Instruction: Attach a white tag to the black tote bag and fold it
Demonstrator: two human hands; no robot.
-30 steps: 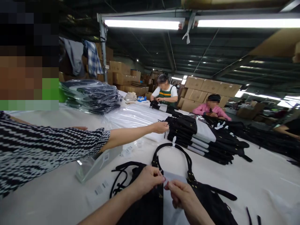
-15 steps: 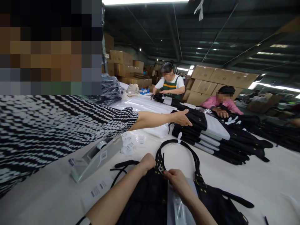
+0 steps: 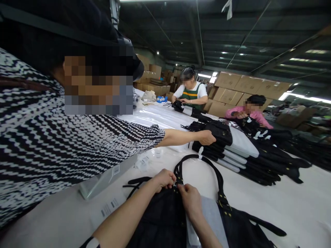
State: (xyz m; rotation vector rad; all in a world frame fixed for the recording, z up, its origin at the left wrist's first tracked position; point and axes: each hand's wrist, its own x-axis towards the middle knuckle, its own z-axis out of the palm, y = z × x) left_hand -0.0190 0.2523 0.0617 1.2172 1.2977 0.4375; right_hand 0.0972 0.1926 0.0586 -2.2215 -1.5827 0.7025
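A black bag [image 3: 160,224] with a grey panel lies on the white table [image 3: 271,203] right in front of me. Its black looped handle [image 3: 204,162] arches away from me. My left hand [image 3: 163,179] and my right hand [image 3: 190,199] meet at the base of the handle's left end, fingers pinched on the strap and its small metal fitting. What sits between the fingertips is too small to make out.
A co-worker in a black-and-white patterned top leans in from the left, a hand [image 3: 207,137] on a stack of black-and-white bags [image 3: 240,151]. A tape dispenser [image 3: 103,181] and loose barcode labels [image 3: 110,207] lie left of my bag. Two people work farther back.
The co-worker has leaned much farther across the left of my view, reaching onto the bag stack. My hands moved up from the grey panel to the handle's base.
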